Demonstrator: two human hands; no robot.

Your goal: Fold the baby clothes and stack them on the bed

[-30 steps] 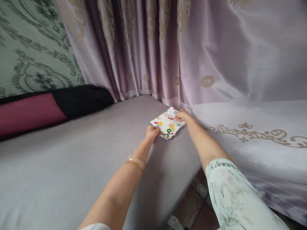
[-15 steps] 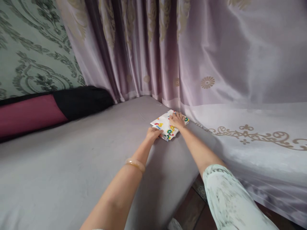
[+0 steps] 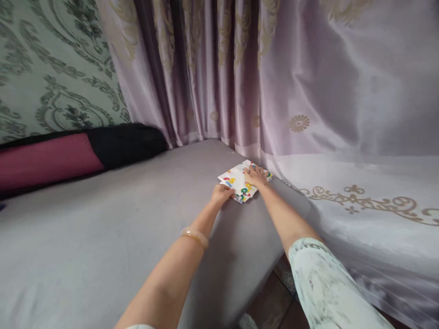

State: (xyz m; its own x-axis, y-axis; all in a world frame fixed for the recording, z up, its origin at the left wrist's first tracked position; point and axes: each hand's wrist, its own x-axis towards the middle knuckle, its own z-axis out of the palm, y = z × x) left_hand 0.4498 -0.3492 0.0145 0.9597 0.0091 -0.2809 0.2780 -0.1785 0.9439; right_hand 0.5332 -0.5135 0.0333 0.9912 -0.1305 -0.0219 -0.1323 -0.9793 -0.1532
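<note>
White patterned cloth (image 3: 236, 176), right of frame centre on grey bed (image 3: 85, 228) | folded in layers, edges uneven | our left hand (image 3: 221, 193) pinches its left edge, our right hand (image 3: 255, 176) spreads flat on top

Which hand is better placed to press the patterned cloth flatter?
Probably the right hand: it lies spread on top of the folded cloth, while the left hand is only at the cloth's near-left edge.

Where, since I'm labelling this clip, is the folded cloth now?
The folded cloth lies just right of centre in the head view, on the grey sheet by the curtain, under the right hand.
</note>
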